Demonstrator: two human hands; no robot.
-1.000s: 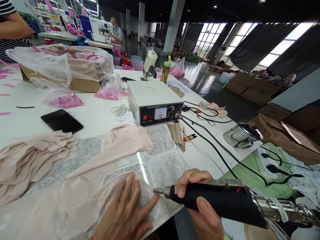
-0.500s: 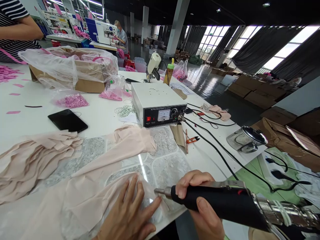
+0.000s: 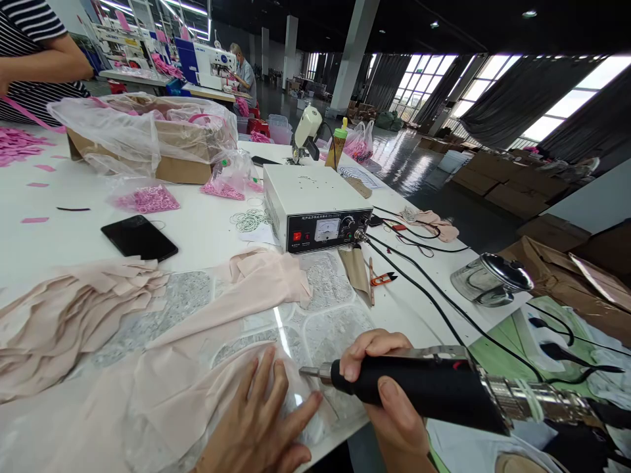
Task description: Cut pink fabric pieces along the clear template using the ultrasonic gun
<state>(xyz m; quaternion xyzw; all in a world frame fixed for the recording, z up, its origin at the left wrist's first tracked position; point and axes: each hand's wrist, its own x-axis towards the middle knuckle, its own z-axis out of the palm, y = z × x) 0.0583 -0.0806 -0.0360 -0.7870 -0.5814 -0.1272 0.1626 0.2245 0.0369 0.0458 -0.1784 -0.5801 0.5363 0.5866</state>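
Note:
My left hand (image 3: 263, 414) lies with fingers spread on thin pale pink fabric (image 3: 190, 387), holding it down on a clear patterned mat (image 3: 328, 328). In my right hand (image 3: 389, 394) is a black ultrasonic welding handpiece (image 3: 419, 383), gripped around its barrel. Its metal tip points left, just beyond my left index finger, at the fabric's edge; whether it touches the cloth I cannot tell. More fabric is bunched up toward the control box. A stack of cut fabric pieces (image 3: 64, 315) lies to the left.
A white control box (image 3: 315, 203) stands mid-table, with black cables (image 3: 419, 282) running right. Orange thread snips (image 3: 383, 279), a phone (image 3: 139, 238), a metal mug (image 3: 490, 279) and a plastic-lined carton (image 3: 185, 165) are on the table (image 3: 73, 246). A co-worker in stripes (image 3: 37, 62) stands at far left.
The handpiece and my right hand have shifted slightly left and up, its tip sliding along the fabric's edge. My left hand stays spread on the cloth. The camera view has moved slightly.

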